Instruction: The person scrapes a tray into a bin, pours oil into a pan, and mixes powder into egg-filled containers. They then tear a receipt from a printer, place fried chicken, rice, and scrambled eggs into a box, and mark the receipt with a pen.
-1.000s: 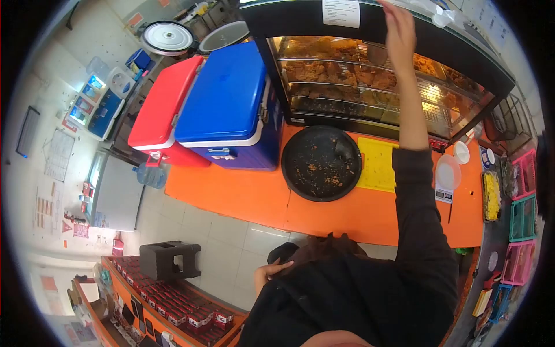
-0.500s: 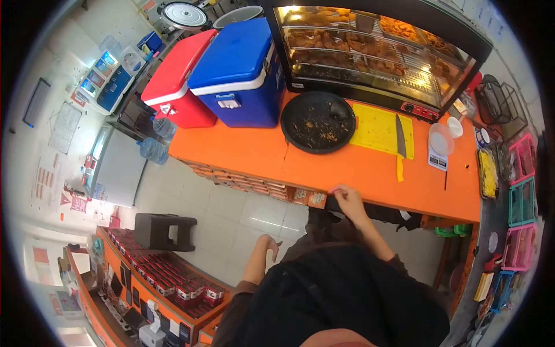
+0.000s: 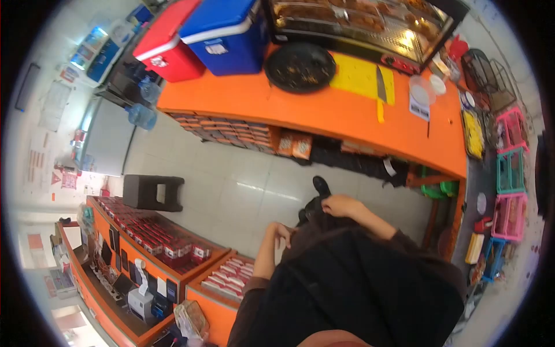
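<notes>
My left hand hangs low beside the dark clothing at my waist. Its fingers are loosely bent and partly apart, and nothing shows in them. My right hand is in front of my body, close to my dark trousers, with its fingers curled together. Whether anything is inside those fingers is hidden. Both hands are apart from the orange counter. On that counter are a round black pan with crumbs in it, a yellow cutting board, a knife with a yellow handle and a small scale.
A red cooler, a blue cooler and a glass food warmer stand along the counter's back. A dark stool is on the tiled floor. Red packets fill a lower orange counter at left. Colored baskets line the right.
My right hand has left the counter's front edge and come back toward my body. The view has tilted downward, my body is farther from the counter, and my left hand has moved slightly right.
</notes>
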`<state>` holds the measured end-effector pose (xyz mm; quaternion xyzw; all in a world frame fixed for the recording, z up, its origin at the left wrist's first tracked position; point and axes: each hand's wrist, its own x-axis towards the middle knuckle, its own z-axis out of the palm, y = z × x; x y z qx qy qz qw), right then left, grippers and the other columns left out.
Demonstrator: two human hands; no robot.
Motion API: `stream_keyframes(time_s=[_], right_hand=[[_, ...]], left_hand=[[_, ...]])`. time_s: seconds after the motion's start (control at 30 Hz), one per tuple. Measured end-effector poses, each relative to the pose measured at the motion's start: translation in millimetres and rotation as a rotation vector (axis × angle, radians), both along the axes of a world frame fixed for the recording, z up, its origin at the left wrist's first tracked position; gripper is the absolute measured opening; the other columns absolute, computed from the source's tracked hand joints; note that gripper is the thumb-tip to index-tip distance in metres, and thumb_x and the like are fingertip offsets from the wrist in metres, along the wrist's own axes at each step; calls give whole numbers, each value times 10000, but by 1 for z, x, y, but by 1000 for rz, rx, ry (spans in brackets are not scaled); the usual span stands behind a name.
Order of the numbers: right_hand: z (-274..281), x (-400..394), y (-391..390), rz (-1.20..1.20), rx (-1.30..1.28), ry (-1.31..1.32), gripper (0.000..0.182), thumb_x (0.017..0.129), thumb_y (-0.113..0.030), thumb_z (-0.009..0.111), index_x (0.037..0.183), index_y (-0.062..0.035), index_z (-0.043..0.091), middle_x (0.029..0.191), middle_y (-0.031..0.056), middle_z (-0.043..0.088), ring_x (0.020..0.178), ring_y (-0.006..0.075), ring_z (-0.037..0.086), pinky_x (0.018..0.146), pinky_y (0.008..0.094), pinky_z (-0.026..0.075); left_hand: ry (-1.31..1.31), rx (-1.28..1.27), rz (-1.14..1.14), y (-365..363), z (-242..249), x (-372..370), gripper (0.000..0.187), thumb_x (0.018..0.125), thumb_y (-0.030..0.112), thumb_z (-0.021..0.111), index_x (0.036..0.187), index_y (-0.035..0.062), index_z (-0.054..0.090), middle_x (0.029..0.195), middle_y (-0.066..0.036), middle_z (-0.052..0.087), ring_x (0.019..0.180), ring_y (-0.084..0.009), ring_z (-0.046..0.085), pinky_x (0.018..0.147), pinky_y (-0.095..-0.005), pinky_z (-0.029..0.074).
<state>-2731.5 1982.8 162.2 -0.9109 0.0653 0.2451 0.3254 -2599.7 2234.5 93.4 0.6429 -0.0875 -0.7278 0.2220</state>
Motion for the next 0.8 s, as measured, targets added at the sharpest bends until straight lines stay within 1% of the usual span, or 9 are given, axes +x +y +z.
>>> stream_keyframes(time_s=[0.17,0.23,0.37,0.47,0.53,0.63,0.67,0.7,0.8], right_hand=[[2,-15,-3,52,-72,1,243,850,-236,523,1003,-84,636,898,172,652,857,365,623,747,465,487],[-4,-26,-21,26,124,-48,236,851,-219,513,1003,-79,627,911,162,657,848,359,624,749,459,485],[-115,-99,-93,-101,277,-163,236,853,-222,505,977,-62,627,928,165,659,878,368,617,772,460,478],[-215,-175,-165,-70,-47,203,278,845,-274,517,845,-31,651,784,197,652,772,354,641,698,471,497],[-287,-216,-217,-97,194,680,221,812,-240,557,793,-44,656,713,166,643,668,259,633,623,414,511],[-342,-275,-254,-827,17,353,340,781,-201,591,1069,-24,635,1089,196,633,970,356,626,814,446,498],[-352,-275,-280,-514,-87,546,361,776,-204,580,1083,-21,633,1117,212,616,1039,374,595,870,437,481],[-280,-254,-294,-655,-35,560,326,790,-192,559,1056,-26,648,1111,218,617,1051,366,593,876,442,479],[-374,-233,-318,-523,-120,657,324,820,-166,531,1081,-6,638,1177,200,594,1125,374,547,931,463,449]], left_hand=[[80,45,44,4,6,-37,737,854,591,527,1381,99,376,1304,-186,501,1165,-347,507,964,-459,409],[111,60,79,0,10,-59,741,852,593,528,1383,98,373,1307,-186,498,1169,-347,504,966,-459,407],[153,67,179,-31,14,-98,750,850,595,530,1386,97,367,1313,-186,492,1176,-346,498,970,-458,404],[169,47,341,-60,21,-141,757,848,597,531,1388,95,363,1317,-186,488,1182,-346,493,973,-458,402],[163,5,486,-84,26,-174,761,847,599,532,1390,95,360,1320,-186,485,1186,-346,490,976,-457,400],[151,-28,700,-126,22,-226,767,845,601,534,1393,94,356,1325,-186,481,1191,-346,486,979,-457,398],[155,-26,760,-137,20,-242,770,844,601,534,1393,93,354,1327,-186,479,1193,-346,484,980,-457,397],[149,-19,810,-147,17,-255,772,844,602,535,1394,93,353,1328,-186,478,1195,-345,482,981,-457,396],[118,5,926,-170,3,-275,778,842,604,536,1397,92,348,1333,-185,473,1201,-345,478,984,-456,394]])
